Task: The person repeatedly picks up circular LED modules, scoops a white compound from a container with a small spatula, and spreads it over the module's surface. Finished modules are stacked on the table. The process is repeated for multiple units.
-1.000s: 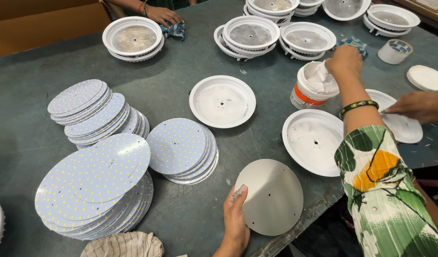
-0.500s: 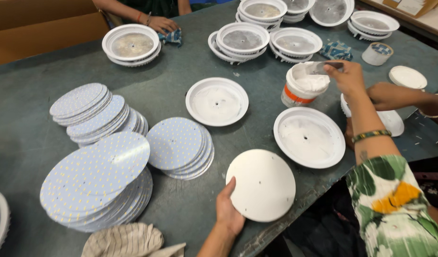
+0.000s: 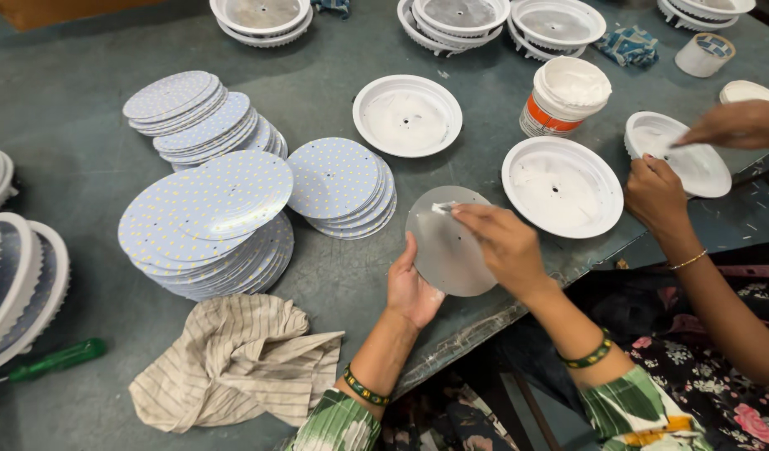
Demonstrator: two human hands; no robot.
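Left hand (image 3: pixel 412 288): grip closed on the lower-left edge of the round metal disc (image 3: pixel 445 250), holding it tilted over the tabletop (image 3: pixel 84 150) edge.
Right hand (image 3: pixel 503 240): fingertips pinched on a small white dab, pressing it on the disc's top.
Done: looks like barely any paste spread yet.
Left: stacks of LED boards (image 3: pixel 207 219), white pans (image 3: pixel 407 114) waiting.
Paste tub (image 3: pixel 564 96): open, nearby.

Grey-green table (image 3: pixel 84 167): disc stacks (image 3: pixel 209 221) (dotted), striped cloth (image 3: pixel 234 359).

head cam, looks down, close over worktable (image 3: pixel 84 150)
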